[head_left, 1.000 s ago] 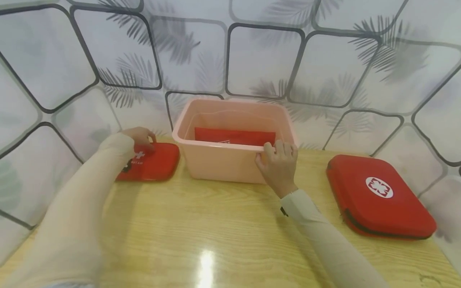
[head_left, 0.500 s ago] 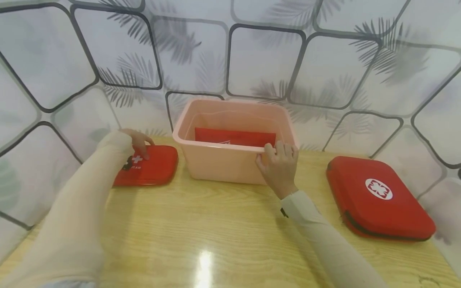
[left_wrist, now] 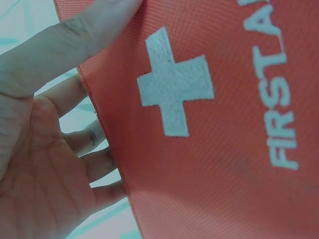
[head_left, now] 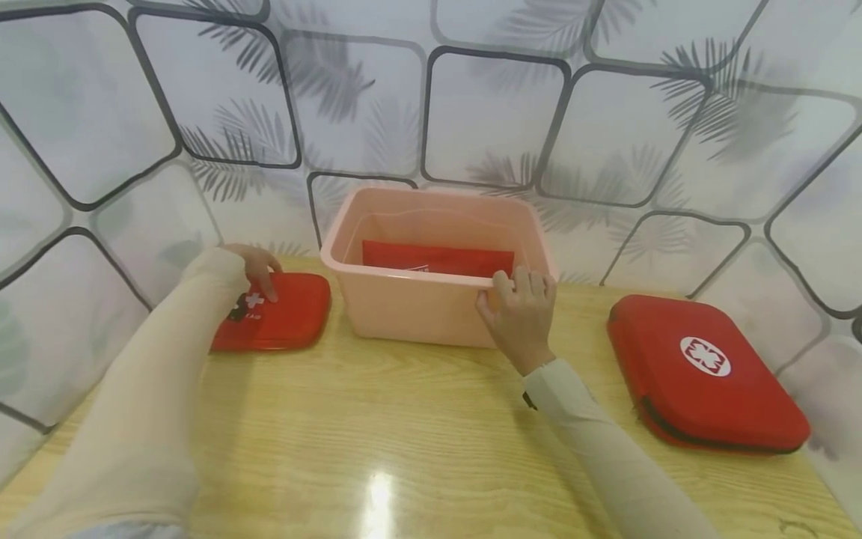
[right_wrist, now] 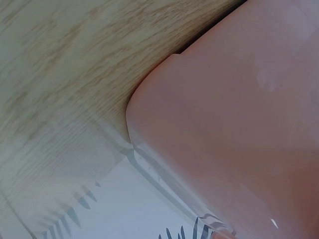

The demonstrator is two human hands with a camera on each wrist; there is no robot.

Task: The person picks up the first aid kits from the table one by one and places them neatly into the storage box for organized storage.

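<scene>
A flat red first-aid pouch (head_left: pixel 296 311) with a white cross lies at the back left of the table, beside the pink bin. My left hand (head_left: pixel 254 267) pinches its far-left edge. In the left wrist view, the thumb lies over the pouch's printed face (left_wrist: pixel 214 149) and the fingers go behind the edge, their tips hidden. My right hand (head_left: pixel 521 318) grips the front rim of the pink plastic bin (head_left: pixel 411 303) near its right corner, fingers curled over the rim and thumb outside. Inside the bin stands a red item (head_left: pixel 465 260) with white print, partly hidden by the front wall.
A thick red zippered case (head_left: pixel 714 382) with a round white emblem lies at the right of the wooden table (head_left: pixel 323 442). Behind the bin rises a patterned wall covering (head_left: pixel 498 112), which also closes in the left and right sides.
The first-aid pouch and my left hand have shifted slightly left and nearer to me. My right hand keeps its grip on the bin rim, and the bin stays in place.
</scene>
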